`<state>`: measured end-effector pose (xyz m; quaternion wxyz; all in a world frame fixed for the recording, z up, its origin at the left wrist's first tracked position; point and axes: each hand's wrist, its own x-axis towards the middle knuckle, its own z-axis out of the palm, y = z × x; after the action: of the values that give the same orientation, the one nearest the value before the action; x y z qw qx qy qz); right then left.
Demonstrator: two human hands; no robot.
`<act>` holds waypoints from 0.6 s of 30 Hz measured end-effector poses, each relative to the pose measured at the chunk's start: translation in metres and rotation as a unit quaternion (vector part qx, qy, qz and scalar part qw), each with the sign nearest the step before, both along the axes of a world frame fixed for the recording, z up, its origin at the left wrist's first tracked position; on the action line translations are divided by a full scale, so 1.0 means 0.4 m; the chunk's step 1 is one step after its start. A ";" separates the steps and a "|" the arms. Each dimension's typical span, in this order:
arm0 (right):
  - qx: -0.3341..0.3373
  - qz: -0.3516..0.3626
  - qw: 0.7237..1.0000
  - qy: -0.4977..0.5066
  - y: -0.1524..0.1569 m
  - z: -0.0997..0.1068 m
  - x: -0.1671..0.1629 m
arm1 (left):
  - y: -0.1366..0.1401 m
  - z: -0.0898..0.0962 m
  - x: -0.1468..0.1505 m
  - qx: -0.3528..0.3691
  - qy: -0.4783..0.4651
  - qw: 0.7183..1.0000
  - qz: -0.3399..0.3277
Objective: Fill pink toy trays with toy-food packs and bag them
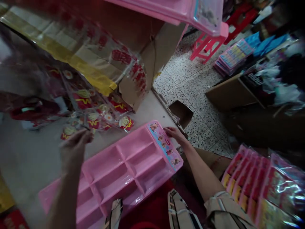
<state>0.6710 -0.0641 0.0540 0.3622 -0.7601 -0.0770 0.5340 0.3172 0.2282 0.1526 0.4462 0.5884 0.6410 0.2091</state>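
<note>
A pink plastic compartment tray (124, 162) lies slanted in front of me, its compartments bare. A printed strip (164, 144) with small pictures on blue and pink runs across its far right end. My right hand (175, 134) grips the tray's edge beside that strip, fingers bent against the rim. Over the tray's left part is my left hand (77, 141), its fingers pinched together; whatever they hold is too blurred to name. Just beyond it lie small clear bags (94, 122) with red and yellow pieces that look like toy fries.
A cardboard box (138, 92) with a strip of packaged red pieces stands behind the bags. Another pink tray (166, 6) juts in overhead. A pink stool (209, 44) stands on the speckled floor. Packaged sets (252, 184) lean at lower right, near an open carton (233, 92).
</note>
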 end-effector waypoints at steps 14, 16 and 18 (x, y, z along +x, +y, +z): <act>0.083 0.034 0.982 0.164 -0.127 -0.071 0.040 | -0.491 -0.281 0.508 -0.034 -0.034 0.914 -0.403; 0.107 0.015 0.982 0.158 -0.124 -0.074 0.035 | -0.491 -0.289 0.521 -0.024 -0.004 0.895 -0.446; 0.125 -0.005 0.980 0.155 -0.120 -0.076 0.029 | -0.491 -0.288 0.527 -0.024 0.027 0.879 -0.476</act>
<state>0.6828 -0.1121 0.0237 0.4644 -0.6172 -0.0825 0.6298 0.5281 0.0319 0.0376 0.4879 0.8175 0.3001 -0.0601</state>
